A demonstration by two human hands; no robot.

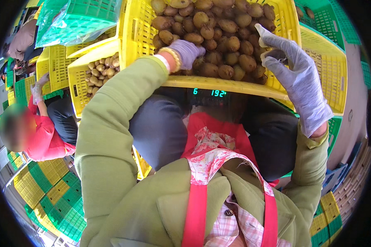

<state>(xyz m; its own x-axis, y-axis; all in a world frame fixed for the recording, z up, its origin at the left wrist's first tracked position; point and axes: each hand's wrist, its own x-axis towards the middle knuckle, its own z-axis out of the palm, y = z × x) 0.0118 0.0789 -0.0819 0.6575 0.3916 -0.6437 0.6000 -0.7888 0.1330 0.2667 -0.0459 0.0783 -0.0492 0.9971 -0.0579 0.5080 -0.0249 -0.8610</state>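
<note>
A yellow plastic crate (210,84) full of brown kiwis (228,45) stands in front of me. My left hand (185,53), in a purple glove, reaches over the near rim into the left part of the pile. Its fingers curl down among the kiwis, and what they hold, if anything, is hidden. At the crate's right side is my right hand (290,70) in a thin whitish glove. Thumb and fingers are bent but apart, with nothing visible between them. Just below the near rim glows a green digital display (210,92).
On the left, another yellow crate (76,82) contains smaller, paler kiwis (101,74). Behind it are green crates (80,20) with clear plastic film. An empty-looking yellow crate (325,70) adjoins on the right. A person in red (49,136) sits at far left near stacked crates (55,193).
</note>
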